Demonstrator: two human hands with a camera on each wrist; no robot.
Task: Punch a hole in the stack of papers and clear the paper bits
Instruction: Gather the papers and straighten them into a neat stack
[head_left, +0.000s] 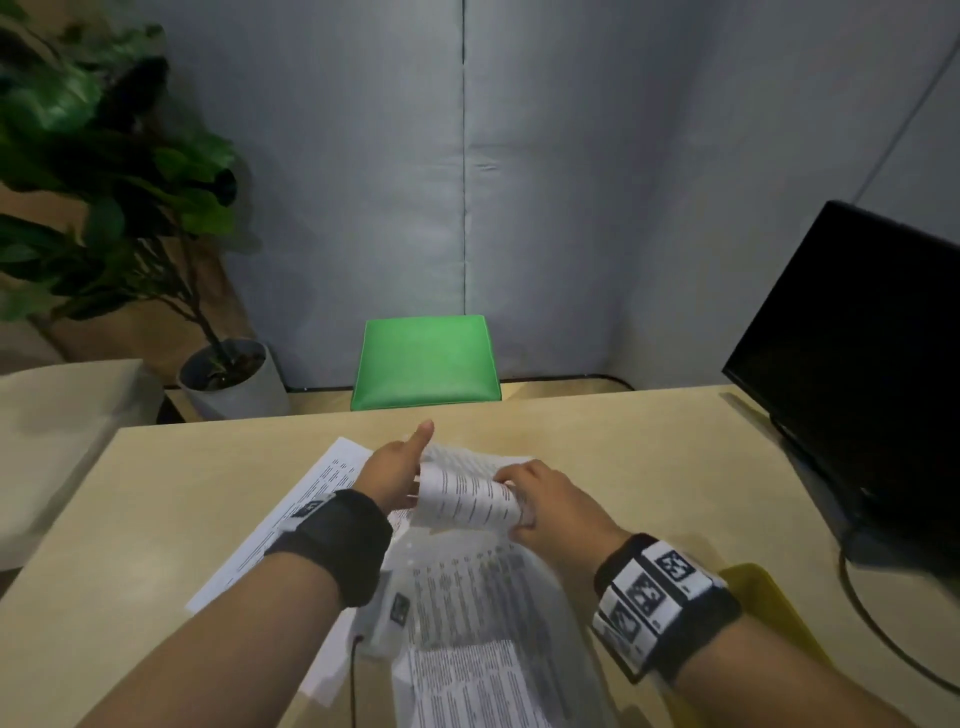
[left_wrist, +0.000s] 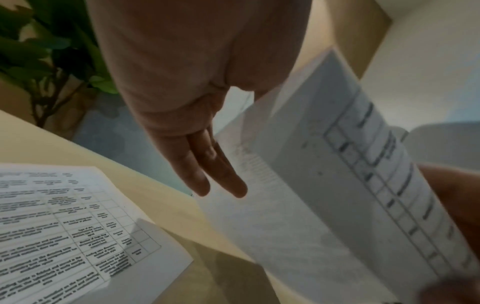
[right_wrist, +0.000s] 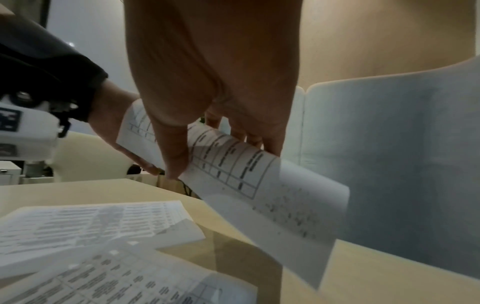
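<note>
While the right hand (head_left: 540, 499) is pinching a curled white printed sheet (head_left: 467, 496) above the pale wooden counter (head_left: 156, 493), the left hand (head_left: 392, 467) is steadying it, fingers straight. They seem to be gathering loose printed sheets (head_left: 467, 597); squaring the stack likely comes next. No punch is visible.

A green chair (head_left: 426, 361) stands beyond the tabletop's (head_left: 597, 431) far edge, a potted plant (head_left: 119, 208) far left, a black monitor (head_left: 862, 364) right.
</note>
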